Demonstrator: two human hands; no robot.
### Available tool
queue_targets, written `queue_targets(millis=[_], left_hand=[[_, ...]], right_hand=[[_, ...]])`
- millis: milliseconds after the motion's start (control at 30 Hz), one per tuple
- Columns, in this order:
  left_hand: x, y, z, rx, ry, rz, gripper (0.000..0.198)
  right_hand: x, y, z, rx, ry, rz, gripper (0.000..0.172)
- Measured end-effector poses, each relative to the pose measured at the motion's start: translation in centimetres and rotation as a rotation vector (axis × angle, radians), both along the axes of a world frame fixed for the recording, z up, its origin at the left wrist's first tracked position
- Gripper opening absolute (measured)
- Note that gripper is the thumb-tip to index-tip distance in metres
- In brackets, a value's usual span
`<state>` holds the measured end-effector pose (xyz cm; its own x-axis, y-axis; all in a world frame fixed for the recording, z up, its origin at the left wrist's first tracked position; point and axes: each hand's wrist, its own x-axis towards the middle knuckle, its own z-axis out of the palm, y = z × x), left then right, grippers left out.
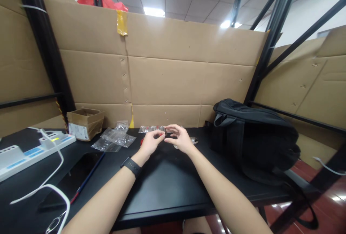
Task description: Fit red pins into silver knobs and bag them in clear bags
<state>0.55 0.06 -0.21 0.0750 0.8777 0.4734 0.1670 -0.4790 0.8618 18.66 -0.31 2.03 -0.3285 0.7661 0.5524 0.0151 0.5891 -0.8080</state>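
My left hand (pixel 150 143), with a dark watch (pixel 131 166) on its wrist, pinches something small above the black table. Red and dark bits show at its fingertips, too small to name. Facing it closely is my right hand (pixel 181 140), thumb and fingers curved and apart, fingertips beside the small thing. Whether they touch it is hard to see. Behind the hands lies a row of clear packets (pixel 151 129) with red bits inside, partly covered by the fingers. A small round shiny piece (pixel 194 140) rests right of my right hand. Some red material (pixel 142 141) peeks out left of my left hand.
Crumpled clear plastic bags (pixel 115 137) and an open cardboard box (pixel 85 123) are at the back left. Nearer are a power strip (pixel 35 154), white cables and a dark tablet-like slab (pixel 74 178). A black backpack (pixel 254 140) fills the right. Cardboard walls (pixel 173 79) enclose the table.
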Motion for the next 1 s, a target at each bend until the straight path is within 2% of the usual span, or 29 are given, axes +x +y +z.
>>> queue_targets(millis=[200, 500, 733, 1000], left_hand=[[-0.31, -0.09, 0.17, -0.01, -0.024, 0.009, 0.029], [0.0, -0.58, 0.62, -0.036, -0.035, -0.01, 0.03], [-0.08, -0.34, 0.46, -0.003, -0.072, -0.019, 0.032], [-0.4, -0.15, 0.28, 0.066, 0.042, -0.012, 0.023]], right_hand=[[-0.24, -0.1, -0.22, -0.035, 0.051, 0.032, 0.053], [0.06, 0.41, -0.38, -0.09, 0.087, -0.014, 0.05], [-0.07, 0.19, -0.25, -0.068, 0.069, 0.006, 0.051], [-0.08, 0.27, -0.35, -0.048, 0.066, -0.017, 0.05]])
